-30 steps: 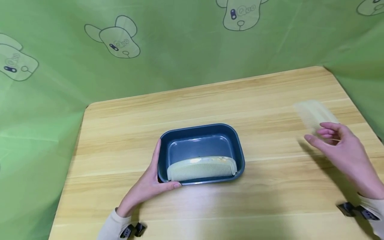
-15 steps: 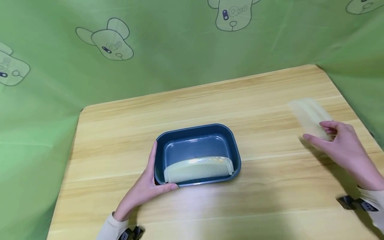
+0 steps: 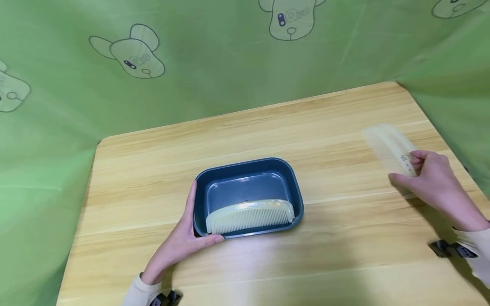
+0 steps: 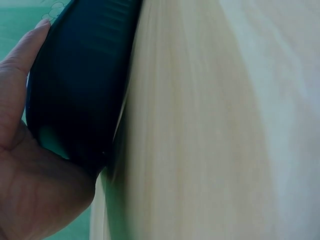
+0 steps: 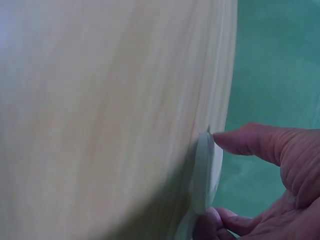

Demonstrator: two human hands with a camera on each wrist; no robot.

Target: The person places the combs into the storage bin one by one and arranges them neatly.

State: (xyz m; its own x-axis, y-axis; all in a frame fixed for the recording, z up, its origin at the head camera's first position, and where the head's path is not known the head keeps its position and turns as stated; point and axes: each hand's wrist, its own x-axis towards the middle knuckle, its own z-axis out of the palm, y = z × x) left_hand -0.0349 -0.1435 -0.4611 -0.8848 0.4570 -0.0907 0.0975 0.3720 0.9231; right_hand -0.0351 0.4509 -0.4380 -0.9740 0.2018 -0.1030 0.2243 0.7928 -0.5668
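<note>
A deep blue plastic box (image 3: 245, 168) stands on the wooden table. Within it, a pale cream comb (image 3: 250, 217) leans along the near wall with its teeth toward me. My left hand (image 3: 185, 236) spans the box's near left corner, thumb along the near wall and fingers straight against the left side. At the table's right, my right hand (image 3: 434, 180) pinches a second pale comb (image 3: 392, 146) by its near end, between thumb and fingers. This comb is translucent and bears small dark marks on its spine. The right wrist view shows it edge-on, close over the table.
The wooden table (image 3: 249, 272) ends at a back edge against a green cloth (image 3: 214, 76) printed with cartoon animal heads. More cloth hangs along both sides. Each wrist carries a small black device (image 3: 451, 248), near the sleeve.
The head view has drifted, so the scene sits a little farther left. The right hand's comb has turned slightly, and dark marks on its spine now show. The left hand stays at the box.
</note>
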